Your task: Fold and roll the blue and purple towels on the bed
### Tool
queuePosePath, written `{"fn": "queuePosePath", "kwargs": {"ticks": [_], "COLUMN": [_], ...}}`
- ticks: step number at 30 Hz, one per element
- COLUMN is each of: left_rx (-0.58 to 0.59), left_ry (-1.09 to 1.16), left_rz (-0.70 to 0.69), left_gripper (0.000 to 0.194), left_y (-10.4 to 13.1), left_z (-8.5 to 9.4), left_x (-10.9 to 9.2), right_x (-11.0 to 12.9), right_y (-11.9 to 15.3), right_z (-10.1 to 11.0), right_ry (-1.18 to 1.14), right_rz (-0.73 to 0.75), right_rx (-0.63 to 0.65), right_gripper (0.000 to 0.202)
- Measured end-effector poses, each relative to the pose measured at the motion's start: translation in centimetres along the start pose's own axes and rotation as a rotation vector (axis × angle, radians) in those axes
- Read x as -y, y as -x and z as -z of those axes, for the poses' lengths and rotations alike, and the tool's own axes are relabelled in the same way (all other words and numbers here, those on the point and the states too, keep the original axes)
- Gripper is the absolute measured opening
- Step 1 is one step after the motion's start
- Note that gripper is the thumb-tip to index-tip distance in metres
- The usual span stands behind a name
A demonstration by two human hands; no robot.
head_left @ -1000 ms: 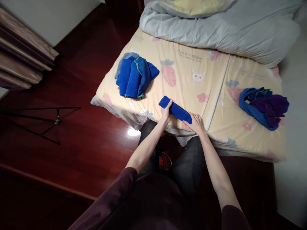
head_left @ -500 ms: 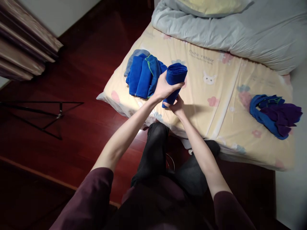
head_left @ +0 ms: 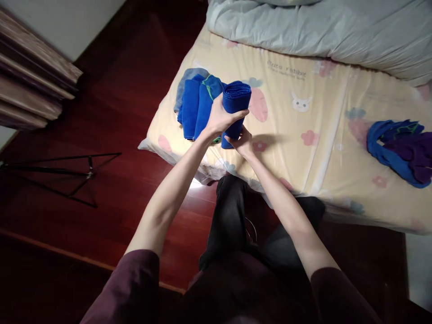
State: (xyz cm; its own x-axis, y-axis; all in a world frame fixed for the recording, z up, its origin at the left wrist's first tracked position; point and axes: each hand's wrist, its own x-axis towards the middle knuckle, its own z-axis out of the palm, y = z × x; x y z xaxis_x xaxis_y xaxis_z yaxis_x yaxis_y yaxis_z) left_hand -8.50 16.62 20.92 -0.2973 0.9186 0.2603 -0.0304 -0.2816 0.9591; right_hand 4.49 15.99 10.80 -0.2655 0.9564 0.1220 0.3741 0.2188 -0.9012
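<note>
A blue towel [head_left: 236, 96], rolled into a tight, slightly flattened bundle, is held nearly upright above the bed. My left hand [head_left: 221, 116] wraps round its upper part, thumb across the near face. Lower down, my right hand [head_left: 242, 140] grips the bottom end between thumb and fingers. Just behind and left of the roll lies a pile of folded blue cloths [head_left: 195, 105], with a green-edged piece on top and a grey-blue cloth [head_left: 191, 77] at its far side. The roll and my left hand cover part of that pile.
The bed [head_left: 290, 130] has a yellow sheet with rabbit and flower prints. A crumpled blue and purple cloth bundle [head_left: 401, 150] lies at its right. A grey quilt [head_left: 303, 31] is bunched at the far side. Black stand legs [head_left: 89, 173] rest on the dark red floor, near a curtain [head_left: 33, 72].
The rolled towel and both hands have shifted left, closer to the folded pile and now covering more of it. The whole view has turned a little. Both hands keep their hold.
</note>
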Motion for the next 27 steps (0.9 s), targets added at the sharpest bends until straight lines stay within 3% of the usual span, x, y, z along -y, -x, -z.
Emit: {"fn": "queuePosePath", "kwargs": {"ticks": [2,4,12,19,27], "left_rx": [0.105,0.132,0.059,0.013,0.060], "left_ry": [-0.086,-0.143,-0.102,-0.099,-0.089], "left_rz": [-0.019,-0.057,-0.087,-0.097,-0.079], "left_gripper": [0.060,0.064,0.069,0.073,0.078], "left_y": [0.3,0.2,-1.0,-1.5,-1.8], "left_z": [0.2,0.4,0.7,1.2,1.2], "left_x": [-0.7,-1.0,1.4,3.0,3.4], "right_x": [-0.4,-0.5,-0.1,-0.6,-0.9], "right_y": [0.2,0.4,0.7,0.9,0.9], "right_z": [-0.1,-0.2,-0.3,-0.7,-0.8], "right_ry": [0.036,0.058,0.040,0.085,0.113], "right_rz": [-0.006,0.007,0.034,0.056,0.031], "right_rx": [-0.007,-0.005,0.011,0.016,0.031], "right_gripper": [0.059,0.057,0.063,0.055,0.056]}}
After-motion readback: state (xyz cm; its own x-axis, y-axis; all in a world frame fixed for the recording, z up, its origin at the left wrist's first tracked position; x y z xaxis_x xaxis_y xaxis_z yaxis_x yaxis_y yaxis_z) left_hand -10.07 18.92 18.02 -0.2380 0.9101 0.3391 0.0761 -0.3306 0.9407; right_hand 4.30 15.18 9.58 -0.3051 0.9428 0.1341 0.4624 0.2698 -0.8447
